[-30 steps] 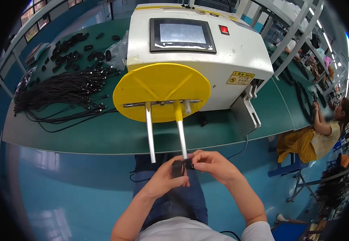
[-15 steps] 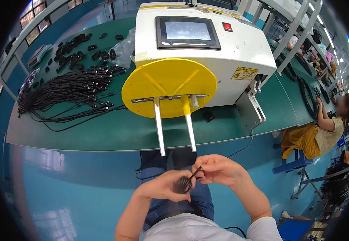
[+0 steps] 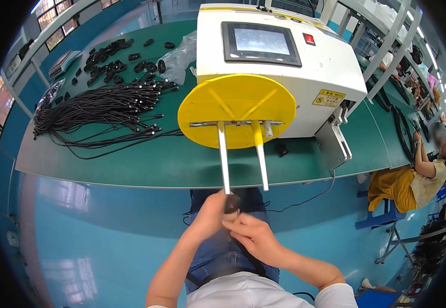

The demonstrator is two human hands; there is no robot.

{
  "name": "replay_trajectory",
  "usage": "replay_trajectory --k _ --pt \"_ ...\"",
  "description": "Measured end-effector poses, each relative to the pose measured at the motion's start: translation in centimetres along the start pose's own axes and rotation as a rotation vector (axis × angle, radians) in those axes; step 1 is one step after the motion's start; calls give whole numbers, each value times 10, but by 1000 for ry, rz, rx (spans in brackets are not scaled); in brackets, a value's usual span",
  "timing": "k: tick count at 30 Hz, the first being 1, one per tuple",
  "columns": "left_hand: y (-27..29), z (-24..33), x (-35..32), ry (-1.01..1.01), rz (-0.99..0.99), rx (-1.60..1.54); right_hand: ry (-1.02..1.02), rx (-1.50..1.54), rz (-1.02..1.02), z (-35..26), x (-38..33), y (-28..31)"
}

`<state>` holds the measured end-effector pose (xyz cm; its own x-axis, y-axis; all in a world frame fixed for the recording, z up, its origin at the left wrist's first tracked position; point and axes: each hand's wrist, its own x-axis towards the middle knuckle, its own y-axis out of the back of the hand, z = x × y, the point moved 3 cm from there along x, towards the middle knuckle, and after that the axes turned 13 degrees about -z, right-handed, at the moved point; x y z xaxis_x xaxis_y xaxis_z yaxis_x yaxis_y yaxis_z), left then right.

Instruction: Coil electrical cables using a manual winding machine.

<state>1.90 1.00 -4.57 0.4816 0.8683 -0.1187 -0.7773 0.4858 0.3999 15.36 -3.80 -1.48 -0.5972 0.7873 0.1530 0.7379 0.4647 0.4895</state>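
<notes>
My left hand (image 3: 210,213) and my right hand (image 3: 248,233) meet in front of my lap, both closed on a small coiled black cable (image 3: 231,204). The coil sits just below the tips of two metal prongs (image 3: 224,159) that stick out from a yellow disc (image 3: 236,110). The disc is mounted on the front of a white machine (image 3: 284,66) with a touch screen (image 3: 260,43). Most of the coil is hidden by my fingers.
A green table (image 3: 146,164) carries the machine, a spread of long black cables (image 3: 100,110) at the left and several small coiled black bundles (image 3: 112,59) behind them. Another person (image 3: 418,174) sits at the right end. The floor below is blue.
The view has shifted right and my hands have risen slightly toward the prong tips, still working the coiled cable between them.
</notes>
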Motion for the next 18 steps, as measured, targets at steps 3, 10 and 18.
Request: replay_trajectory --k 3,10,18 --pt "11 5 0 67 -73 -186 -443 639 -61 27 -12 -2" --pt "-1 10 -11 -120 -123 -556 -222 -5 51 12 16 38" --pt "-4 24 -8 -157 137 -211 -251 243 72 20 23 44"
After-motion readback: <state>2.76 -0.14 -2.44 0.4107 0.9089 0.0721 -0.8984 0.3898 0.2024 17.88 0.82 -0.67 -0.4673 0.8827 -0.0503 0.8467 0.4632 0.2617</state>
